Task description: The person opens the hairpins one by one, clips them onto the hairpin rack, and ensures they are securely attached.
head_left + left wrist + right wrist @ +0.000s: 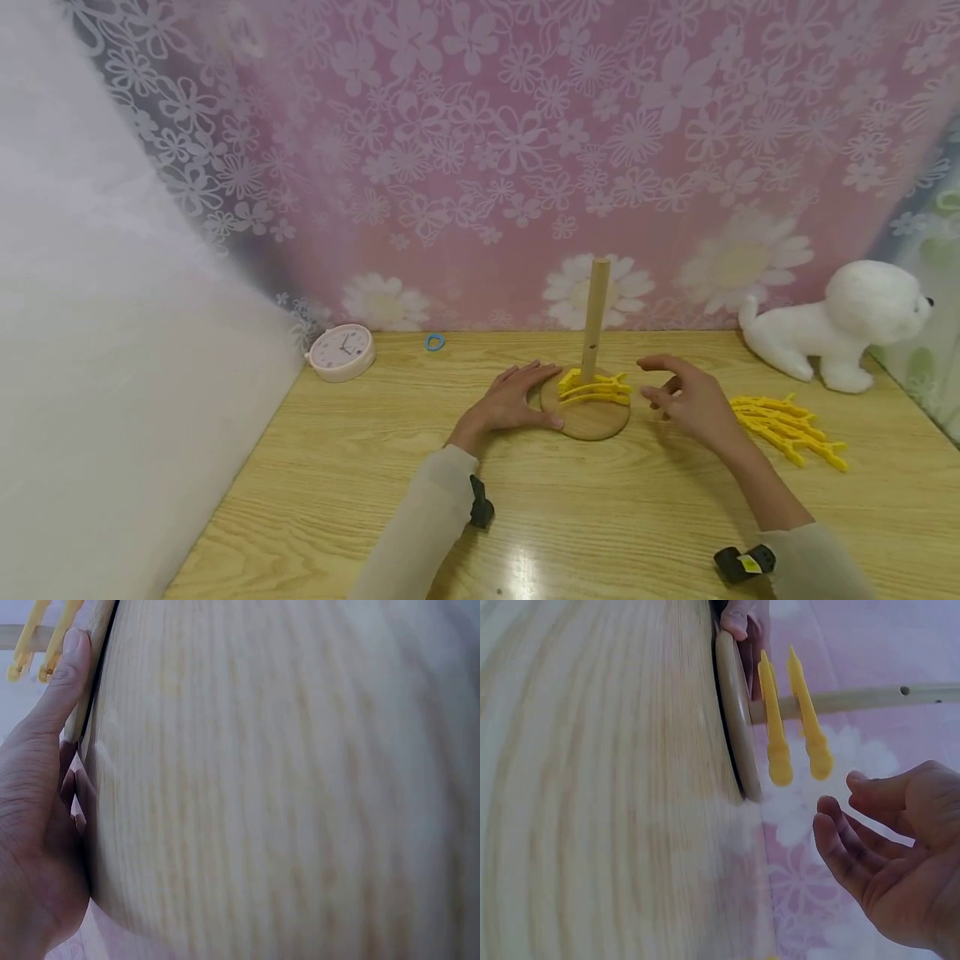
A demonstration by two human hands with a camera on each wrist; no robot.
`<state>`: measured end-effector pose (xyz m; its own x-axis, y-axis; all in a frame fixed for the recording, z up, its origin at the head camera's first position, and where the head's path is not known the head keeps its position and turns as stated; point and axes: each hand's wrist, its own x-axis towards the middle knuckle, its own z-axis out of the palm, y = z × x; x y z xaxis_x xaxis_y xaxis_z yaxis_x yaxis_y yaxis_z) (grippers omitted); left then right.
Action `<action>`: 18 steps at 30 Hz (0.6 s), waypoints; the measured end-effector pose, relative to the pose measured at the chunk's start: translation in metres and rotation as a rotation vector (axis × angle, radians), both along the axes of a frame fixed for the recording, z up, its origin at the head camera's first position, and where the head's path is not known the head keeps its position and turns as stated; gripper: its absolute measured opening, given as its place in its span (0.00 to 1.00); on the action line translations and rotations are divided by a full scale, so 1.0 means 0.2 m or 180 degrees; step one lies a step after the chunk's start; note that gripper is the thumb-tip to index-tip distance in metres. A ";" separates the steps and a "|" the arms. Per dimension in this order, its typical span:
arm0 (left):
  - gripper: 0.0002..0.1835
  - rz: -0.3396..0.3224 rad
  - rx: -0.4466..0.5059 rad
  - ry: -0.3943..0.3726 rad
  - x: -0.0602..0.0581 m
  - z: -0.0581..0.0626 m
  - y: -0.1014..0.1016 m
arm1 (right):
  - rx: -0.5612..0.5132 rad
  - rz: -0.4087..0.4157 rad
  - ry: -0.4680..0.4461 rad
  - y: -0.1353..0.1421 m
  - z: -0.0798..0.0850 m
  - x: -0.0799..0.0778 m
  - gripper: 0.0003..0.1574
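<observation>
Wooden, the round base [588,424] touches our left grip [516,397], fingers spread. Our right grip [688,407], fingertips apart, hangs near yellow clips [778,754].

Blocked at the left edge of the base [596,427] by the left hand [513,400], just right by the right hand [690,404], above by the post [596,321]. Passable from the front, between the sleeves [435,517]. Obstructed farther right by yellow pieces [787,427].

We observe a pink-purple floral curtain [480,167] spanning the far side; left, a plain white surface [150,333]; right, white, green-patterned fabric [933,333]. We record a wood-grain tabletop [315,500] with bright glare [521,571] on its near part.
</observation>
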<state>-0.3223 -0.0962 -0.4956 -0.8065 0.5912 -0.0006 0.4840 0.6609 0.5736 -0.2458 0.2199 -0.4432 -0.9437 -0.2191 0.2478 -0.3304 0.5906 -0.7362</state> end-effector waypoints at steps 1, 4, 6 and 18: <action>0.52 -0.0004 0.0000 0.0005 0.00 0.00 0.00 | 0.0003 0.0021 0.0011 0.02 0.00 0.01 0.26; 0.53 -0.0004 -0.0009 0.0013 0.00 0.00 0.00 | -0.0030 0.0075 -0.0029 0.10 0.00 0.03 0.27; 0.53 0.0008 -0.0020 0.0008 0.00 0.01 0.00 | -0.0039 0.0090 -0.0063 0.16 0.00 0.04 0.28; 0.53 0.0043 -0.0021 0.0019 0.01 -0.01 0.01 | 0.0141 -0.0225 -0.0121 0.49 -0.07 0.18 0.30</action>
